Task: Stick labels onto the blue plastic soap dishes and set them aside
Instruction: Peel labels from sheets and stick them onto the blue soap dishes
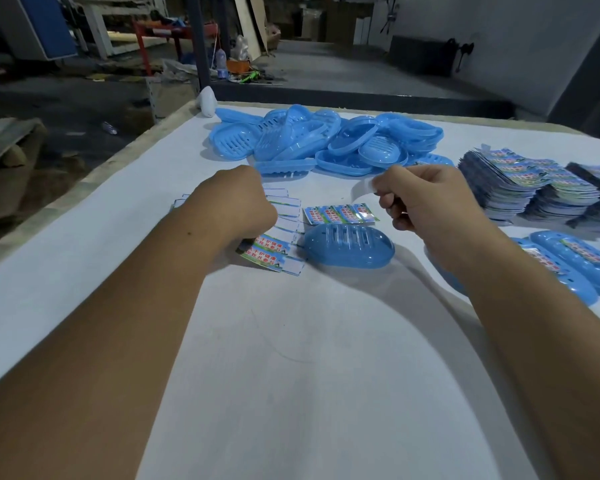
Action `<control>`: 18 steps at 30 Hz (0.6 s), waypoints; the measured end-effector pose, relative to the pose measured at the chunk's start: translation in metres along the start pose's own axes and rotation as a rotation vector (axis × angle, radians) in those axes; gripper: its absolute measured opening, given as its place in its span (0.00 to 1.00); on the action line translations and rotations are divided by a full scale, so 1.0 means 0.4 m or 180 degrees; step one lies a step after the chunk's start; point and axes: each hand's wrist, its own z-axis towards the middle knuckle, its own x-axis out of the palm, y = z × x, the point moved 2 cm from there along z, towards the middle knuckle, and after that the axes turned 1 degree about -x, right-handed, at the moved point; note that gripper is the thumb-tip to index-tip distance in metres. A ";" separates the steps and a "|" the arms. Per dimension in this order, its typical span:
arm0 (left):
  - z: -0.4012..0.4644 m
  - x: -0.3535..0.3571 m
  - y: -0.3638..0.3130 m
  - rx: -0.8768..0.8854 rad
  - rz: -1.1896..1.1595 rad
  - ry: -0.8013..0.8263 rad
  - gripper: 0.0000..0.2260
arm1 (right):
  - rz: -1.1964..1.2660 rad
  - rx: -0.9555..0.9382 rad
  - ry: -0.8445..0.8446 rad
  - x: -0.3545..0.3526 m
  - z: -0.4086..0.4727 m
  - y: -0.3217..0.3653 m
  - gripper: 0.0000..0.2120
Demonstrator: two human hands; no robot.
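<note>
One blue soap dish (349, 245) lies upside down on the white table, slots up, between my hands. My left hand (238, 199) rests on a fanned sheet of labels (274, 252), its fingers curled down onto it and hidden from me. My right hand (426, 199) hovers above and right of the dish and pinches a curled white strip (361, 187), a label or its backing. A small sheet of colourful labels (340, 213) lies just behind the dish. Labelled dishes (565, 265) sit at the right edge.
A heap of unlabelled blue dishes (323, 140) fills the far middle of the table. Stacks of printed label sheets (534, 188) stand at the right. A white object (207, 100) sits at the far left corner. The table's left edge (84, 181) runs diagonally.
</note>
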 end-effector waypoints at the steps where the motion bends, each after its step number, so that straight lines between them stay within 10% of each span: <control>1: 0.000 -0.001 0.002 -0.0013 0.0077 0.0020 0.08 | 0.0004 -0.0011 0.0013 0.000 -0.001 -0.001 0.07; 12: -0.015 -0.006 0.006 0.0028 0.0671 -0.0240 0.09 | -0.0059 -0.0063 0.0043 0.002 -0.001 -0.003 0.07; 18: -0.034 0.002 -0.068 0.0534 -0.1473 -0.0244 0.07 | -0.0455 -0.0355 -0.0037 0.013 -0.008 -0.003 0.11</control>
